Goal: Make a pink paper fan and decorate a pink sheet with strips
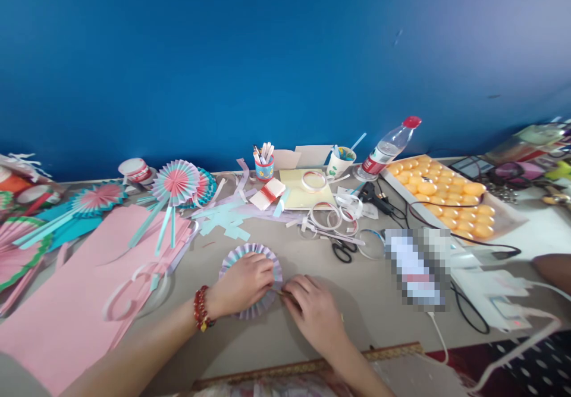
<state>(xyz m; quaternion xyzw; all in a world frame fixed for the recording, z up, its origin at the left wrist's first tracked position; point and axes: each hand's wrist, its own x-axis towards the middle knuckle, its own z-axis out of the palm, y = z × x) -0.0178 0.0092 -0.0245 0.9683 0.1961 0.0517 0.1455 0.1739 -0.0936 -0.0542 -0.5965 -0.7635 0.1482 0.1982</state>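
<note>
Atop the pleated paper rosette (236,258), my left hand (245,281) rests curled; my right hand (316,309) bends at its rim, both grips unclear; leaning harder could crush the folds.

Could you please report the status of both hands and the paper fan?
Left hand on paper fan; right hand at its edge. Fan spread on table. Scissors apart, off right.
</note>
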